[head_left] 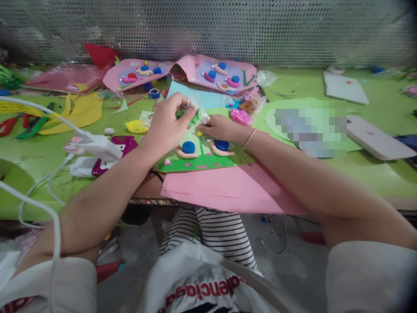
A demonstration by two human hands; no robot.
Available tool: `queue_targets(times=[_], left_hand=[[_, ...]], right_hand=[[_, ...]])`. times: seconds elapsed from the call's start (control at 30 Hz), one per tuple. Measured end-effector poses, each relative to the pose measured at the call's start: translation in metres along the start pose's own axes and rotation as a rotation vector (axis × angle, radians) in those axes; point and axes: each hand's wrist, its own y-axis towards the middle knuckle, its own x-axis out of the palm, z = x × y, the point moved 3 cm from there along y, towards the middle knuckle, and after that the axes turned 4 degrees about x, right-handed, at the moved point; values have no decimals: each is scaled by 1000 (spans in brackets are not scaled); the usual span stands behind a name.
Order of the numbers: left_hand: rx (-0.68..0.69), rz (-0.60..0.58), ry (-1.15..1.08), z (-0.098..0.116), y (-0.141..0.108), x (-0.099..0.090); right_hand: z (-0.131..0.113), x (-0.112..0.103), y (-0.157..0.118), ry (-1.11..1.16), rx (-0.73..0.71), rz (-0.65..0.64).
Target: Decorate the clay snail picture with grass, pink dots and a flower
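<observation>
My left hand point(171, 119) is closed on a clear plastic bag with green modelling clay point(194, 118) in it, held above a craft picture. My right hand point(223, 129) is beside it, its fingertips pinched together just above a small yellow dot point(200, 133); what they hold, if anything, is hidden. Below both hands lies the craft picture point(192, 165) with a green base, a green stem and pink bits. It bears two snails with blue clay shells point(188, 148) and beige bodies. Pink paper sheets point(224, 187) lie under its near edge.
Two pink snail pictures point(185, 69) lean by the perforated metal screen point(208, 30). A purple power strip point(125, 143) with white plugs and cables stands left, near green-handled pliers point(39, 124). A white phone point(379, 137) lies right; pink clay point(240, 116) sits behind my right hand.
</observation>
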Motion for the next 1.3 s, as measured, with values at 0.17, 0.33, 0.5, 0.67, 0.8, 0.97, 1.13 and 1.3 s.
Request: queue_targets(times=[0.17,0.33,0.5,0.67,0.8,0.97,1.13,1.3], left_hand=[[10,-9,6,1,0,0],[8,-8,9,2,0,-1],[16,-8,5,0,0,-1],[5,-2,-11,1,-1,-1],[17,-5,-1,2,-1,-1],[17,-22,5,0,0,0],[0,-7,7,-2,0,0],[2,-17,19,-2,0,1]], right_hand=[[0,1,1,-3,2,4],[1,0,-2,55,5,60],[9,-4,-9,169,-20,88],[13,-5,-12,244,-86,96],[13,-2,-10,302,-9,137],[11,2,-7,380,56,146],[12,2,-5,415,65,134],[13,-5,-10,454,62,180]])
